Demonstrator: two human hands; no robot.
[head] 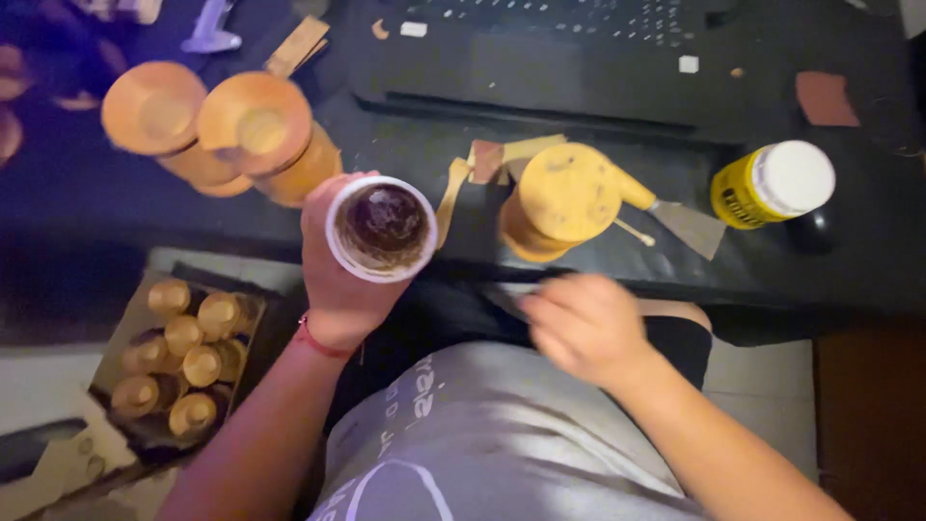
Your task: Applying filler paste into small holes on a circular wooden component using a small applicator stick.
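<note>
Dim black desk [579, 260] | left hand [338, 280] clamps round white-rimmed cup [382, 229] of dark paste at near edge | right hand [584, 323] blurred, fingers loosely curled, empty | wooden cups: three on desk [564, 198], batch boxed [183, 357] below left corner | coating unfinished, seemingly.

white-rimmed brown cup [382, 230], upright, mouth up

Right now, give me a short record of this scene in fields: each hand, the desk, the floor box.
left hand: holds a white-rimmed cup, dark inside
right hand: blurred, empty as far as shows
desk: black; wooden cups, putty knife, yellow bottle with white cap
floor box: cardboard, holds more wooden cups
</note>
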